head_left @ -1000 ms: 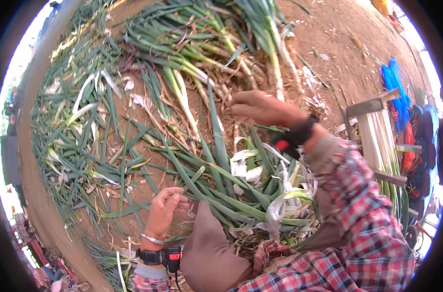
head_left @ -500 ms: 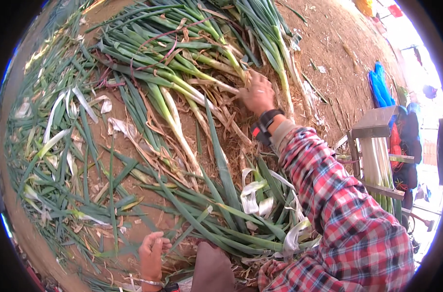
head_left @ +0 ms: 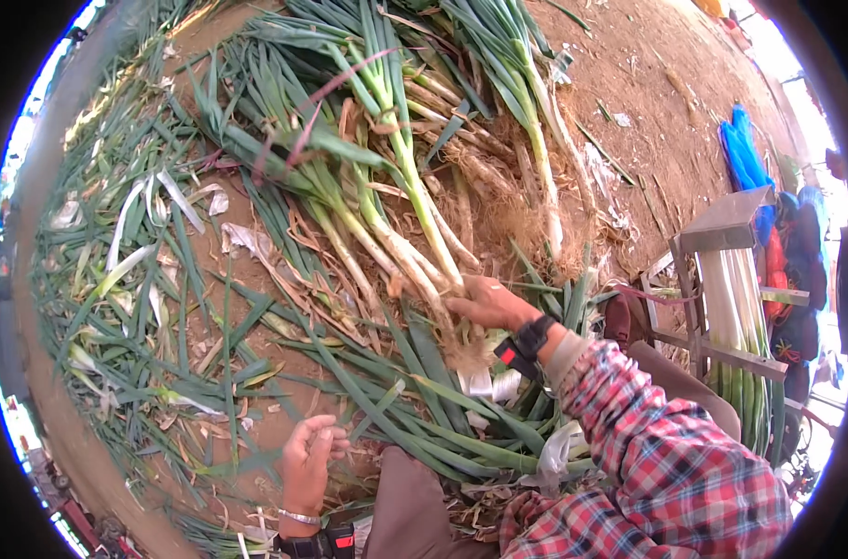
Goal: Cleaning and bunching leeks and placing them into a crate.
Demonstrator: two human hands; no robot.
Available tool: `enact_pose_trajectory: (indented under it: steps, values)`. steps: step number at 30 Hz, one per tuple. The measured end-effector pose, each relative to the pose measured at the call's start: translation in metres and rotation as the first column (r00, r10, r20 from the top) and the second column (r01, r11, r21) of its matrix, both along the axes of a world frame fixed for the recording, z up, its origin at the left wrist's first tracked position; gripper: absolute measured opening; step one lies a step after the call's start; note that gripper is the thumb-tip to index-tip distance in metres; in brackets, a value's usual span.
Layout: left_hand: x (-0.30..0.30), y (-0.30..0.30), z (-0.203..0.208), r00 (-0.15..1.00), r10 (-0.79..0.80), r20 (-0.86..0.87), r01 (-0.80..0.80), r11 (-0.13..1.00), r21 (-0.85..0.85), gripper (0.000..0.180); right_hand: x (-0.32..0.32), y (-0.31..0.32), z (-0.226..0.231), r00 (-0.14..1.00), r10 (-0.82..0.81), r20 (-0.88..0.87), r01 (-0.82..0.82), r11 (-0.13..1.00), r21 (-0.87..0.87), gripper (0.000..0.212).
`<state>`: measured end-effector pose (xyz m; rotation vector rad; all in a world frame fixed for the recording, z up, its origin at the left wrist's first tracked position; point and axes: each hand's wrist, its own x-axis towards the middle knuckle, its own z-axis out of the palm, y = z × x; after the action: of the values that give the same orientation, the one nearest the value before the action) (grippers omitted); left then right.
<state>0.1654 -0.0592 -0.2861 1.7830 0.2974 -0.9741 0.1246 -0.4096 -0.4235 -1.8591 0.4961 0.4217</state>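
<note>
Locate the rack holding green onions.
In the head view, the rack stands at the right side, just below the bright blue material and to the right of the dark red shoe.

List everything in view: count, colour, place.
Central leeks: several, green/white, centre
Farther leeks: several, green/white, top
Leaf litter: uncountable, green, left, lower centre
Strands: several, pink, on leeks
Rack: one, grey, right
Racked stalks: several, white/green, right
Blue bundle: one, blue, right
Red bundle: one, red, right
Soil: one patch, brown, underneath
Shoe: one, maroon, beside rack
Trousers: one pair, brown, bottom
Sleeve: one, red plaid, lower right
Wristbands: two, black, wrists
Left hand: one, bare, lower left
Right hand: one, bare, centre
</note>
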Motion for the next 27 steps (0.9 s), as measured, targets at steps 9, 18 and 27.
enact_pose_trajectory:
  steps: [9,18,27]
  values:
    - [-0.041,-0.058,0.083,0.978,-0.074,0.197,0.110,0.979,-0.175,0.033,-0.127,0.063,0.181,0.980,-0.192,-0.043,0.185,0.824,0.535,0.034]
    - [-0.095,-0.071,0.148,0.965,0.179,0.193,-0.111,0.942,-0.318,0.022,-0.283,0.129,0.270,0.807,0.292,0.513,-0.192,0.952,-0.239,0.032]
    - [-0.189,0.001,0.178,0.949,0.301,0.096,-0.157,0.714,-0.683,0.026,-0.344,0.108,0.291,0.649,0.564,0.511,-0.450,0.826,-0.340,0.036]
